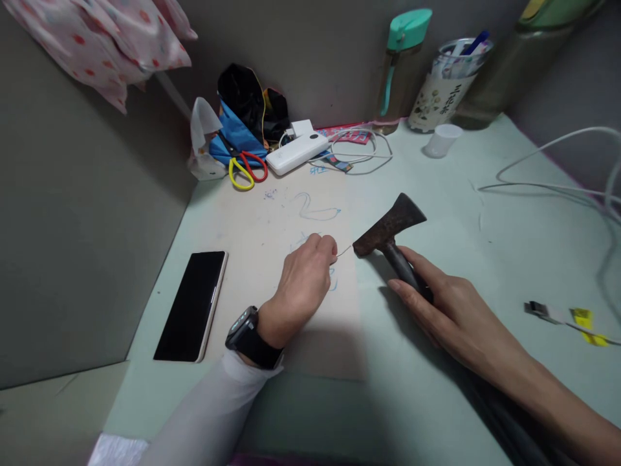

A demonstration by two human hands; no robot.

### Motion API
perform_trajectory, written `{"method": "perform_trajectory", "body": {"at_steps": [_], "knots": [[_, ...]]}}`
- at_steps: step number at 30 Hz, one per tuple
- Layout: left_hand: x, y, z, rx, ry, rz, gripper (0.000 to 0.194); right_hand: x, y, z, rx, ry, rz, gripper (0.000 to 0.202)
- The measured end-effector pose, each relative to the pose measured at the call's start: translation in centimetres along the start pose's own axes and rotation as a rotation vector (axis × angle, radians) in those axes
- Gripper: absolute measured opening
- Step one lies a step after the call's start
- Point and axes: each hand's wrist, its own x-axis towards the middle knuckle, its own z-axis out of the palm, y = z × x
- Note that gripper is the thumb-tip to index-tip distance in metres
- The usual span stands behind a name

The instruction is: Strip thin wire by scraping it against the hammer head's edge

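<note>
One axe (388, 226) is over the desk (485, 259), the right hand (458, 314) round its handle (408, 273); the left hand (306, 270) pinches a wire (344, 251) beside the axe. It looks heavy, best held by that handle; the wire looks light and bendy.

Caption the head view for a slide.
Left hand pinches a thin strand beside the hatchet held in the right hand.

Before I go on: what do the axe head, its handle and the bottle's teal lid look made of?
Axe head: probably iron or steel, unpolished, given its dark, mottled brown surface, perhaps rusty.
Handle: dark, fairly smooth; coated metal, rubber or painted wood, I can't tell.
Teal lid: likely moulded plastic, opaque and evenly coloured.
</note>
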Motion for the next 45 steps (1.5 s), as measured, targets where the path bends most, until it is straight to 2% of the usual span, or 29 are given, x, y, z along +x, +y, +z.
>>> {"method": "perform_trajectory", "body": {"at_steps": [4,13,19,27,33,38,45], "knots": [[0.0,0.3,-0.3,0.034,-0.025,-0.013,0.019,0.0,0.2,0.0,0.01,-0.002,0.025,0.069],[-0.1,0.2,-0.2,0.071,-0.001,-0.032,0.022,-0.2,0.1,0.0,0.033,-0.004,0.039,0.067],[0.0,0.1,-0.3,-0.014,0.031,-0.019,0.017,-0.2,0.1,-0.1,0.002,0.013,0.039,0.067],[0.9,-0.7,-0.8,-0.256,0.069,-0.046,0.015,-0.1,-0.1,-0.1,-0.011,0.012,0.057,0.065],[1.1,-0.8,-1.0,-0.288,0.05,-0.075,0.013,-0.1,-0.1,-0.2,-0.019,0.037,0.065,0.067],[1.1,-1.1,-1.1,-0.318,0.035,-0.038,0.01,-0.1,0.1,-0.5,-0.031,0.058,0.073,0.066],[1.4,-1.3,-0.6,-0.381,0.091,-0.071,0.011,-0.1,0.2,-0.3,-0.025,0.069,0.063,0.065]]}}
